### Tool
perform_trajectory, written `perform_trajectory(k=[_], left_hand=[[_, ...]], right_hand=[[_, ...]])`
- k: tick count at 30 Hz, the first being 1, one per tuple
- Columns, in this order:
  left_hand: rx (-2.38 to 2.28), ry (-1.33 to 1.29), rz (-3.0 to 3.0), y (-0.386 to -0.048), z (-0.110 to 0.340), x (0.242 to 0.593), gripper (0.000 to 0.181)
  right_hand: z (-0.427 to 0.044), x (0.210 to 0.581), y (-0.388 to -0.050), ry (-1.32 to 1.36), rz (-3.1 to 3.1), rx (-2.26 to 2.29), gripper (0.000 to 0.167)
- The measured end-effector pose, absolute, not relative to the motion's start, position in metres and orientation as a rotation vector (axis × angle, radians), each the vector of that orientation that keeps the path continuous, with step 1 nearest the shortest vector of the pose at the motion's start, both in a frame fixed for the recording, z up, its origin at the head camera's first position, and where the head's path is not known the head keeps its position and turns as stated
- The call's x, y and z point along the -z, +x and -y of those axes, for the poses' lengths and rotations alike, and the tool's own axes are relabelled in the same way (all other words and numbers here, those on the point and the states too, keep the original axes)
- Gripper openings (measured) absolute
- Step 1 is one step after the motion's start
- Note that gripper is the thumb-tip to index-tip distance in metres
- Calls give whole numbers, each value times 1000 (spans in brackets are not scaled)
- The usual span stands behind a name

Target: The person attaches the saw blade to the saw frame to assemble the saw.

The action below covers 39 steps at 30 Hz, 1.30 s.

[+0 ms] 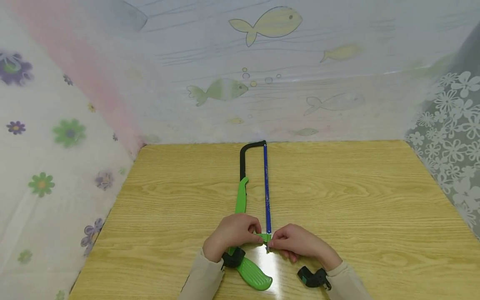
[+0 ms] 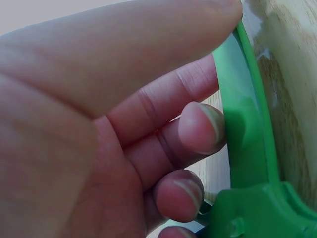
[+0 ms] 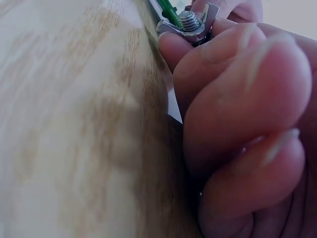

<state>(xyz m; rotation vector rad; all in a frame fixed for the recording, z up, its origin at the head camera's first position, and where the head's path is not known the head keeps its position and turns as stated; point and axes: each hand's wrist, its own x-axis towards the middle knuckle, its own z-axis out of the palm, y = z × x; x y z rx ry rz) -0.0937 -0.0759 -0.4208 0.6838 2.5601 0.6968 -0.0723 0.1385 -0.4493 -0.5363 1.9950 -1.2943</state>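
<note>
A hacksaw [image 1: 241,196] lies flat on the wooden table, its black front frame pointing away and its green handle [image 1: 255,275] nearest me. The blue blade [image 1: 267,187] runs along its right side. My left hand [image 1: 234,231] pinches the green frame by the blade's near end; in the left wrist view, thumb and fingers meet the green frame piece [image 2: 245,114]. From the other side, my right hand [image 1: 300,241] holds the metal wing nut [image 3: 195,32] between thumb and finger. A threaded bolt end [image 3: 188,21] sticks out of the nut. The other right fingers are curled beside the tabletop.
The wooden table [image 1: 356,187] reaches back to a wall sheet [image 1: 281,100] printed with fish. Flowered sheets hang at the left [image 1: 45,158] and right [image 1: 457,137]. Each wrist carries a black camera mount, one of them [image 1: 311,277] on the right.
</note>
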Motion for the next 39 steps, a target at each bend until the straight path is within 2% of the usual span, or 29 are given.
perform_trajectory(k=[39], left_hand=[[-699, 693, -2553, -93, 76, 420, 17]], right_hand=[[-137, 447, -72, -550, -2031, 1263, 30]])
